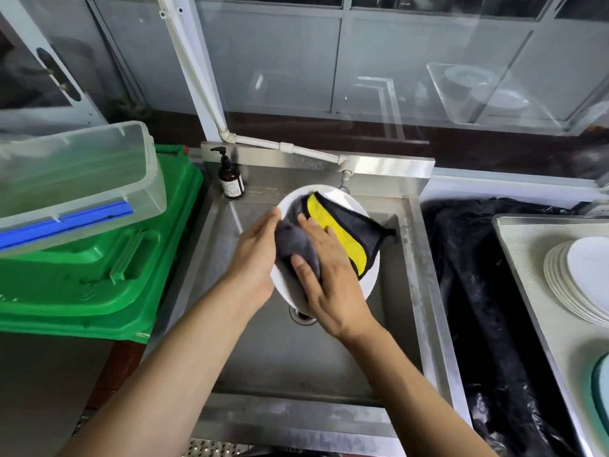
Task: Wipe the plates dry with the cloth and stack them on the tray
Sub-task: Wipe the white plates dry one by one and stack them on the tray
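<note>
Over the steel sink I hold a white plate [342, 201] tilted toward me. My left hand [255, 258] grips its left rim, fingers behind the plate and thumb at the edge. My right hand [324, 278] lies flat on a grey and yellow cloth [339, 239] and presses it against the plate's face. The cloth covers most of the plate. At the far right, a stack of several white plates [580, 278] rests on a grey tray [527, 258].
The steel sink [296, 367] has a drain under the plate and a tap [344, 179] behind it. A dark soap pump bottle [230, 178] stands at the sink's back left corner. A green crate [108, 258] with a clear plastic box [75, 179] sits left. Black plastic sheeting [478, 291] lies right.
</note>
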A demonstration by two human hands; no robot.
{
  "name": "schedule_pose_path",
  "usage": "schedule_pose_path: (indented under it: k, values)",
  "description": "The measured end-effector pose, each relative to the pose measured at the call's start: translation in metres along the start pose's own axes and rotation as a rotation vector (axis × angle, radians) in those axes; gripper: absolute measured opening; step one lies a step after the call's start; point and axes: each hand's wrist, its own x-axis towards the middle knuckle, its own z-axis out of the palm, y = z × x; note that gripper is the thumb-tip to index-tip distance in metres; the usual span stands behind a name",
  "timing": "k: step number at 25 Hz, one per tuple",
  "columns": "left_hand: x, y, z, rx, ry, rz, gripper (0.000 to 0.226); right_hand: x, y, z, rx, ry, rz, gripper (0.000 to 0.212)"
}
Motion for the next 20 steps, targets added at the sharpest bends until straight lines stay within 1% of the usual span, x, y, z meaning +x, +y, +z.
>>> schedule_pose_path:
  k: [2, 4, 6, 9, 11, 13, 15, 16, 17, 20]
  values:
    - [0.005, 0.002, -0.009, 0.029, 0.015, 0.004, 0.026, -0.029, -0.003, 0.006, 0.016, -0.094, -0.076, 0.054]
    - [0.005, -0.001, -0.014, 0.041, -0.014, -0.008, 0.028, -0.036, 0.001, 0.004, -0.036, -0.156, -0.131, 0.055]
    - [-0.001, -0.005, -0.015, 0.064, -0.028, -0.046, 0.030, -0.014, 0.007, -0.001, -0.110, -0.121, -0.100, 0.054]
    - [-0.011, -0.003, -0.010, 0.040, -0.068, -0.108, 0.022, 0.025, 0.012, -0.012, -0.157, -0.045, -0.001, 0.053]
    - [-0.009, 0.003, -0.008, 0.030, -0.033, -0.103, 0.023, 0.020, 0.009, -0.009, -0.126, -0.072, -0.058, 0.053]
    - [-0.003, 0.006, -0.010, 0.014, 0.000, -0.092, 0.020, -0.006, 0.006, 0.001, -0.086, -0.144, -0.150, 0.055]
    - [-0.003, 0.005, -0.014, 0.033, 0.012, -0.077, 0.029, -0.025, 0.005, 0.005, -0.086, -0.194, -0.196, 0.055]
    - [-0.003, 0.002, -0.015, 0.039, 0.017, -0.070, 0.031, -0.020, 0.008, 0.002, -0.112, -0.188, -0.201, 0.054]
    - [-0.004, -0.001, -0.016, 0.049, 0.019, -0.065, 0.028, -0.010, 0.012, -0.003, -0.151, -0.157, -0.185, 0.054]
    - [-0.006, 0.000, -0.011, 0.073, 0.036, -0.060, 0.019, 0.026, 0.024, -0.026, -0.262, -0.060, -0.035, 0.052]
